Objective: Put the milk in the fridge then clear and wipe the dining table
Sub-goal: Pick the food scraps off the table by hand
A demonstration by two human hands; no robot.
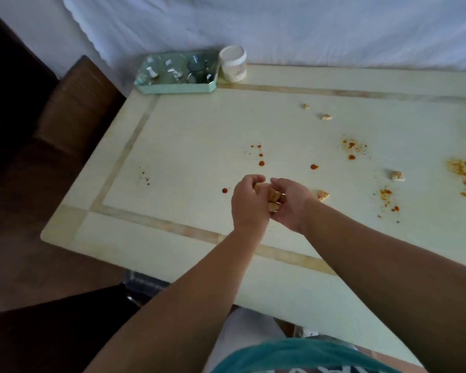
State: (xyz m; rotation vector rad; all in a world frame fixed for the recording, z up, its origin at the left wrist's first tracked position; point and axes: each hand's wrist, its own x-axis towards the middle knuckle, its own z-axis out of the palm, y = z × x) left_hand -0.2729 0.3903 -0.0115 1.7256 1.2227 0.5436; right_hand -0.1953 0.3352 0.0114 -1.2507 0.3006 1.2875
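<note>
The cream dining table (199, 125) carries red sauce spots (261, 162), orange crumb patches (353, 148) and several loose bread pieces (397, 175). Both my hands meet above the table's middle. My left hand (249, 203) is curled around bread pieces (273, 199), and my right hand (291, 204) cups the same small pile from the right. One more bread piece (322, 195) lies on the table just right of my right hand. No milk is in view.
A pale green tray (172, 88) with several glasses stands at the table's far left corner, with a white-lidded jar (233, 64) beside it. A brown chair (76, 109) stands left of the table. White cloth hangs behind.
</note>
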